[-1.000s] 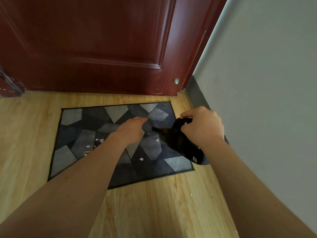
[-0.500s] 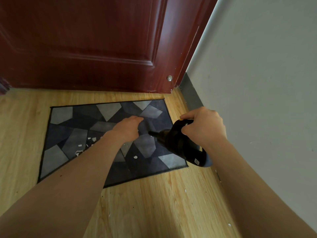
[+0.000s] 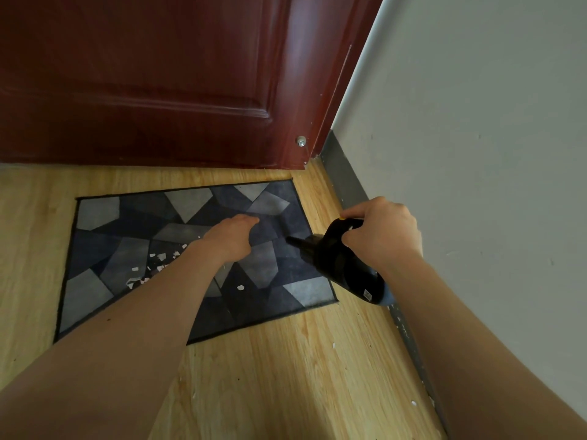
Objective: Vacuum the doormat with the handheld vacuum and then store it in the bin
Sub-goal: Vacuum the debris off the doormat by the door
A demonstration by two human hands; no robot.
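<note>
1. Two hands at work: the right hand (image 3: 381, 231) grips the handheld vacuum (image 3: 336, 262), its nozzle between the hands, and the left hand (image 3: 230, 238) rests loose-fingered on the doormat (image 3: 95, 214).
2. Best, I judge: sweep slowly toward the scraps (image 3: 162, 257) beside the left wrist.

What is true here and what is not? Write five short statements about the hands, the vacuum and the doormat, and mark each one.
1. The right hand grips the black handheld vacuum. True.
2. The vacuum's nozzle points away from the grey-and-navy patchwork doormat. False: it points left, over the doormat.
3. White scraps lie on the doormat. True.
4. The left hand holds a brush. False: it holds nothing, and its fingers are relaxed over the doormat.
5. The doormat lies on grey tiles. False: it lies on a light wooden plank floor.
</note>
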